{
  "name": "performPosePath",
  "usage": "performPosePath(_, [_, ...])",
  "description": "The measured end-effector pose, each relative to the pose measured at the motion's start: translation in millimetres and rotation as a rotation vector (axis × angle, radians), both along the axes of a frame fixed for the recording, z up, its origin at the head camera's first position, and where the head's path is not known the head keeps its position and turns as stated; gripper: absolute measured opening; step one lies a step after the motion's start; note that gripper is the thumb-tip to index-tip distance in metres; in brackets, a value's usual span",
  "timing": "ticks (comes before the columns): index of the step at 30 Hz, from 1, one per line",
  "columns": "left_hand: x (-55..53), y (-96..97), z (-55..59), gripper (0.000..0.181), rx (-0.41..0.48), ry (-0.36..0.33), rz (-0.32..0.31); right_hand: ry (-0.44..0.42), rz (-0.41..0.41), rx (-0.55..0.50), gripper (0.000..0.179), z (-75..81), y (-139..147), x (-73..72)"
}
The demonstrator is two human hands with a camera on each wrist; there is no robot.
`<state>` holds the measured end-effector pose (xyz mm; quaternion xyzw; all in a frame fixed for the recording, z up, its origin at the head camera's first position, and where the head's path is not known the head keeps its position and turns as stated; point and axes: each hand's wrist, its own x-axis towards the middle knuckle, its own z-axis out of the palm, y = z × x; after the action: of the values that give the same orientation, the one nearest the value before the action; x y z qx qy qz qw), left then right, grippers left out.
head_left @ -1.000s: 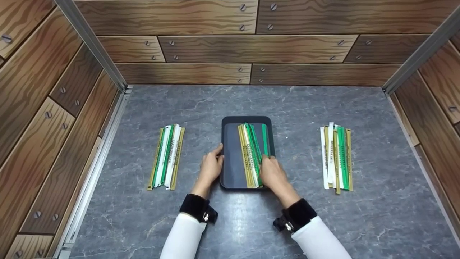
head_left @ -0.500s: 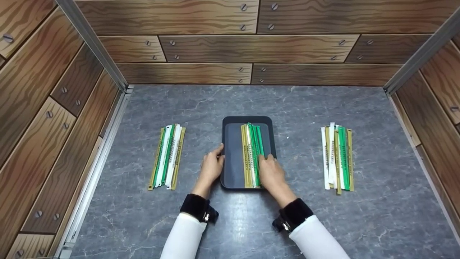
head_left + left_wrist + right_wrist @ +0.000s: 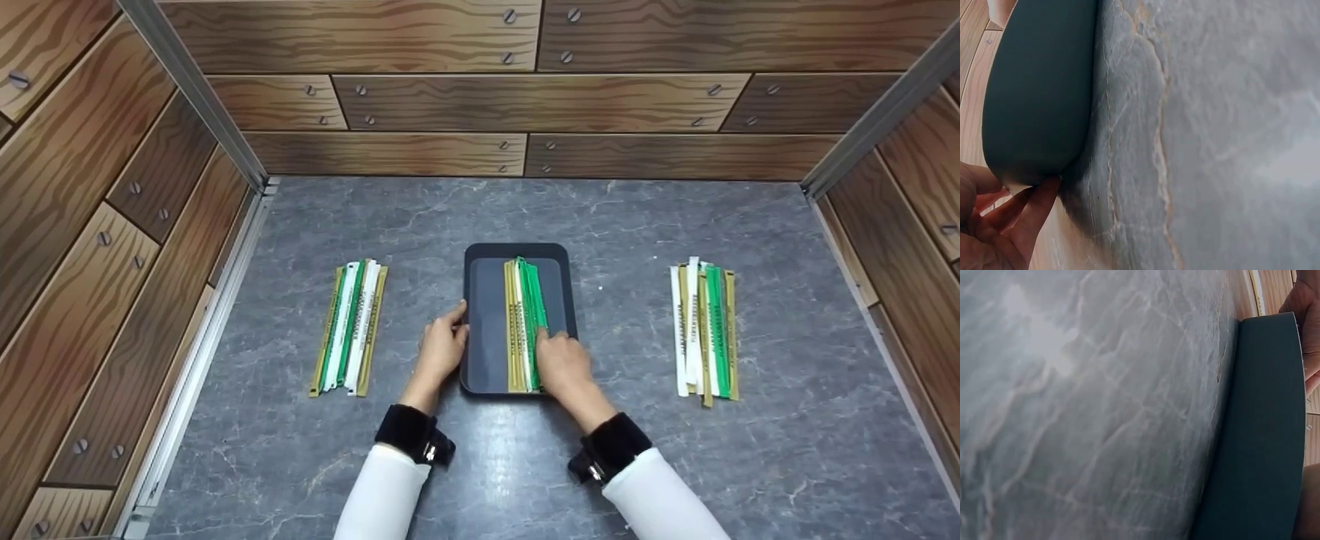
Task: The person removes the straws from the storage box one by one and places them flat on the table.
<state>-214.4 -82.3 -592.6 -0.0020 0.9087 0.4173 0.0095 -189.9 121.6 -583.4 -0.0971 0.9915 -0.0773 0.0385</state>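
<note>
Tray [image 3: 484, 330]: dark, smooth-walled rectangle with rounded corners, on grey marbled surface [image 3: 630, 225]. Packets [image 3: 517, 322]: slim printed strips, gold, white, green, sheafed inside the tray. Left hand [image 3: 442, 345]: thumb and fingers gripping tray wall. Right hand [image 3: 564, 365]: fingers bent against green strips; whether pinching, cannot be told. Differing from one second earlier: green strip, formerly apart by the right wall, now adjoins the sheaf.

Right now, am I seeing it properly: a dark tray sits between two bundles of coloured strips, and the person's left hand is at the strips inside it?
Not quite: the right hand is at the strips inside the dark tray; the left hand is against its outer side, as the head view shows. The rest is right.
</note>
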Motion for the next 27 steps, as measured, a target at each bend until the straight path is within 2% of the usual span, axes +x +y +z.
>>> performPosePath(6, [-0.2, -0.3, -0.2, 0.045, -0.007, 0.013, 0.003, -0.048, -0.015, 0.027, 0.037, 2.3, -3, 1.0])
performPosePath(10, [-0.6, -0.4, 0.4, 0.044, -0.001, 0.026, 0.001, -0.043, -0.019, 0.022, 0.036, 5.8, -5, 1.6])
performPosePath(15, [-1.2, -0.3, 1.4, 0.045, 0.009, 0.018, -0.001, -0.043, -0.026, -0.007, 0.038, 17.3, -3, 1.4])
performPosePath(20, [-0.9, -0.7, 0.8, 0.045, 0.036, 0.048, -0.016, -0.131, -0.045, -0.092, 0.045, 33.1, 5, 2.0])
performPosePath(22, [-0.8, -0.8, 0.4, 0.044, 0.045, 0.06, -0.02, -0.191, -0.041, -0.134, 0.044, 37.0, 9, 1.5])
performPosePath(27, [-0.9, -0.6, -0.4, 0.044, 0.056, 0.053, -0.015, -0.312, -0.036, -0.242, 0.058, 43.3, 20, 2.7])
